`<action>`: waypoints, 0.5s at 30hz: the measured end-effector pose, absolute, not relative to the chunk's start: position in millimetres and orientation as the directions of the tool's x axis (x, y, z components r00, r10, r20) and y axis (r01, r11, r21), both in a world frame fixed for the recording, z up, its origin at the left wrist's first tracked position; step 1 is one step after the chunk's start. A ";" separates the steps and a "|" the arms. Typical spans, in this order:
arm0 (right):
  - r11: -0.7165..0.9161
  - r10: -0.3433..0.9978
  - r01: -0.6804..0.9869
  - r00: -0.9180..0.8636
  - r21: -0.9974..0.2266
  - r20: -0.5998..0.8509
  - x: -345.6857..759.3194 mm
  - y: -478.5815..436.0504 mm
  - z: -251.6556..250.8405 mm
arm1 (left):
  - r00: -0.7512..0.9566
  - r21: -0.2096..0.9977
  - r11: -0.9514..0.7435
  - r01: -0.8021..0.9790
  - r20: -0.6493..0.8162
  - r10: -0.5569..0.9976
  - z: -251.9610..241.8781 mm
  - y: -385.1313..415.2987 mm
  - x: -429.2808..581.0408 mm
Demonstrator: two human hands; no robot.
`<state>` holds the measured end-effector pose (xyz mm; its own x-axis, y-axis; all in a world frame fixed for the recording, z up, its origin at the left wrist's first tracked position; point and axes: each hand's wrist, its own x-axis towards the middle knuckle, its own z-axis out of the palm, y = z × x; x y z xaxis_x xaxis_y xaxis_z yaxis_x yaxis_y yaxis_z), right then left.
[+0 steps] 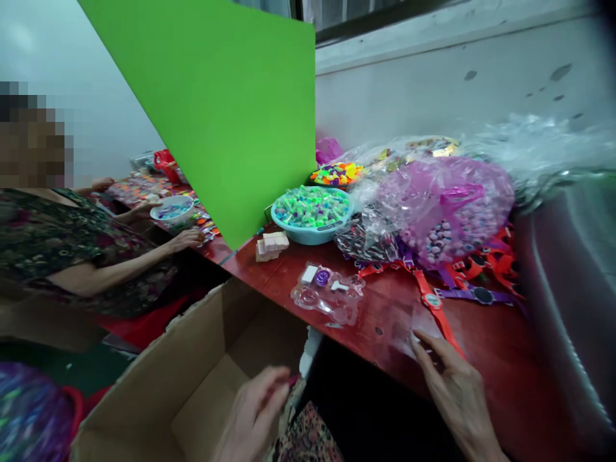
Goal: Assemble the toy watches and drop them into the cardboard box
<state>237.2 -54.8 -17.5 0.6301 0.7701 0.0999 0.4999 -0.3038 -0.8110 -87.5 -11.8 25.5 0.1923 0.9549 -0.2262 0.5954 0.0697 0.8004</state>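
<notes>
My left hand [253, 410] hangs over an open cardboard box [206, 378], its fingertips pinched on a small red item [291, 380]. My right hand [455, 394] lies at the edge of the red table [269, 289], fingertips resting on a clear plastic piece [414, 333]. Beside those fingers runs the orange strap of a toy watch [436, 308]. A clear blister tray [327, 294] lies further left, holding a few small parts.
A teal bowl of green capsules [312, 215] and a pink bag of toys [447, 212] sit beyond my hands. A green board [226, 109] divides the table. Past it, a seated co-worker's hand [187, 239] rests near a white bowl [172, 208]. A grey bin [568, 301] stands at right.
</notes>
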 end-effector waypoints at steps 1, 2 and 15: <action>-0.282 0.782 0.504 0.613 -0.816 0.108 234.2 -43.9 -15.9 | 0.194 0.837 0.022 0.547 -0.152 0.969 25.1 8.2 -74.9; -0.263 0.794 0.504 0.597 -0.823 0.111 231.0 -32.7 -15.3 | 0.162 0.871 -0.023 0.491 -0.065 0.985 24.2 28.7 -62.6; -0.157 0.877 0.526 0.464 -0.836 0.127 185.2 50.2 -34.4 | -0.057 0.969 0.060 0.240 -0.048 0.997 -27.8 148.0 -13.5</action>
<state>185.2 50.2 -34.4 0.4639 0.8767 0.1271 0.5262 -0.1573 -0.8357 -13.5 148.0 -27.8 -0.0572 0.9972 -0.0477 0.2404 0.0601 0.9688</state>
